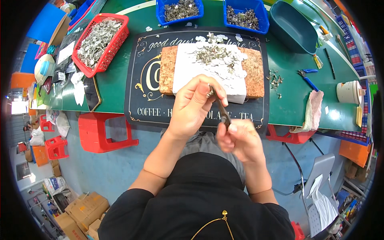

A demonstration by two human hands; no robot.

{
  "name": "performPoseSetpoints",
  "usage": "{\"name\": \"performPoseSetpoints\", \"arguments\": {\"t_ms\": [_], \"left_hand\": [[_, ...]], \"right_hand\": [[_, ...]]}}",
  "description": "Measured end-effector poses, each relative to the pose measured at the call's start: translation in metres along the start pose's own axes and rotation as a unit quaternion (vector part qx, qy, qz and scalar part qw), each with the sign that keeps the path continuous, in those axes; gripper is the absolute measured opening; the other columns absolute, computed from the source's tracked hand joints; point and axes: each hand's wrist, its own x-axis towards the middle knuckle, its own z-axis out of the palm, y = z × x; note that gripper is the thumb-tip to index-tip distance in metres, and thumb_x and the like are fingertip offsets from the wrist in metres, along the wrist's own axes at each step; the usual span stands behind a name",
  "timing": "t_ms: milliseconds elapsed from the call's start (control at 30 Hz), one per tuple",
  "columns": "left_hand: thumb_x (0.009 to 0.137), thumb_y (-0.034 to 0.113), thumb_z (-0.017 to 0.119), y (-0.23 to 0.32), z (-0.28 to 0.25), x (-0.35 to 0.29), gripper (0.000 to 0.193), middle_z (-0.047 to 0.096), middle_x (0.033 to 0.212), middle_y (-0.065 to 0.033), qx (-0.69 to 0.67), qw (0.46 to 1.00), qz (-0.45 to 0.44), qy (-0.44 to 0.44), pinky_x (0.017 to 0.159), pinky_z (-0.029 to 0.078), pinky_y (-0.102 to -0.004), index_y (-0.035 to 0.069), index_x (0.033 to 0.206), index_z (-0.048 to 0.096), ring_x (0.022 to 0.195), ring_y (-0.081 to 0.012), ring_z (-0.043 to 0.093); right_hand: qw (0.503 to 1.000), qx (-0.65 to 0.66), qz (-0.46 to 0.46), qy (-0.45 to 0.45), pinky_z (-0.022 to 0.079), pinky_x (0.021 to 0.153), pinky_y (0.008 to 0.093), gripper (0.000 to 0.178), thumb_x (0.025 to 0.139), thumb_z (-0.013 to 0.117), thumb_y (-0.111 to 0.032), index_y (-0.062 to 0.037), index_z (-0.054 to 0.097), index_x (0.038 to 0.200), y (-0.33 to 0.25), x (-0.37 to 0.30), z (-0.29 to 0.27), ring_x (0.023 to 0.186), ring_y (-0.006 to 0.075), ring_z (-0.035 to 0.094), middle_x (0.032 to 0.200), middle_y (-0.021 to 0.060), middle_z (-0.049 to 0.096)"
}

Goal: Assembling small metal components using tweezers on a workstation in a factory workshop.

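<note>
My left hand (191,105) is raised over the near edge of the mat, thumb and fingers pinched on a small shiny metal piece (209,93). In my right hand (242,140) is a slender dark metal tool (221,109), which slants up and left. Its tip reaches the piece at my left fingertips; whether its end has jaws I cannot make out. Just beyond my hands stands a white block (186,60) between two cork-like brown blocks (253,74). A heap of small metal pieces (212,56) and white flakes lies on the white block.
A red basket (116,47) of metal pieces stands at the left. Two blue bins (179,19) with more pieces and a dark green tub (294,30) are at the back. Blue-handled pliers (310,83), a cloth (314,108) and a white pot (349,92) lie to the right.
</note>
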Motion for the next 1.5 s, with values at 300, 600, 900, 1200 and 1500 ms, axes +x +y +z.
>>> {"name": "performPoseSetpoints", "arguments": {"t_ms": [300, 600, 900, 1200, 1500], "left_hand": [[0.094, 0.024, 0.046, 0.005, -0.003, 0.000, 0.028, 0.057, 0.083, -0.0076, 0.089, 0.995, 0.017, -0.046, 0.071, 0.044, -0.0270, -0.002, 0.089, 0.056, 0.074, -0.0127, 0.053], [0.072, 0.010, 0.066, -0.002, 0.002, 0.044, 0.009, 0.062, 0.083, -0.0028, 0.682, 0.712, 0.165, 0.009, 0.078, 0.036, -0.0317, 0.006, 0.080, 0.064, 0.085, -0.0220, 0.048], [0.076, 0.010, 0.067, -0.002, 0.004, 0.034, 0.010, 0.061, 0.085, -0.0028, 0.402, 0.907, 0.081, 0.093, 0.070, 0.042, -0.0285, 0.005, 0.081, 0.060, 0.077, -0.0164, 0.055], [0.096, 0.026, 0.043, 0.012, -0.001, 0.010, 0.025, 0.048, 0.075, -0.0031, -0.106, 0.990, -0.092, 0.014, 0.067, 0.040, -0.0242, 0.003, 0.087, 0.048, 0.071, -0.0112, 0.045], [0.095, 0.019, 0.044, 0.010, 0.000, 0.003, 0.019, 0.048, 0.074, -0.0038, 0.021, 0.996, -0.025, 0.084, 0.067, 0.040, -0.0250, 0.004, 0.084, 0.046, 0.070, -0.0138, 0.045]], "right_hand": [[0.973, 0.206, 0.084, -0.061, 0.030, 0.045, 0.0203, 0.031, 0.087, 0.053, -0.028, 0.0035, 0.057, 0.086, -0.002, -0.016, -0.005, 0.054, 0.0105, 0.040, 0.065, 0.0032, 0.045], [0.624, -0.571, -0.198, 0.495, 0.037, 0.052, 0.0240, 0.023, 0.082, 0.063, -0.016, 0.0060, 0.062, 0.090, -0.062, -0.035, -0.064, 0.057, 0.0072, 0.045, 0.065, 0.0051, 0.056], [0.702, -0.535, -0.343, 0.320, 0.038, 0.055, 0.0212, 0.016, 0.077, 0.064, -0.005, 0.0055, 0.058, 0.088, -0.045, -0.026, -0.029, 0.062, 0.0110, 0.051, 0.074, 0.0073, 0.056], [0.703, -0.559, -0.381, 0.220, 0.045, 0.054, 0.0256, 0.020, 0.069, 0.067, 0.001, 0.0053, 0.059, 0.087, -0.021, 0.000, -0.005, 0.060, 0.0187, 0.056, 0.073, 0.0119, 0.058], [0.742, -0.537, -0.352, 0.192, 0.043, 0.051, 0.0234, 0.018, 0.070, 0.066, 0.002, 0.0064, 0.059, 0.085, -0.024, -0.002, 0.005, 0.057, 0.0149, 0.054, 0.070, 0.0109, 0.057]]}}
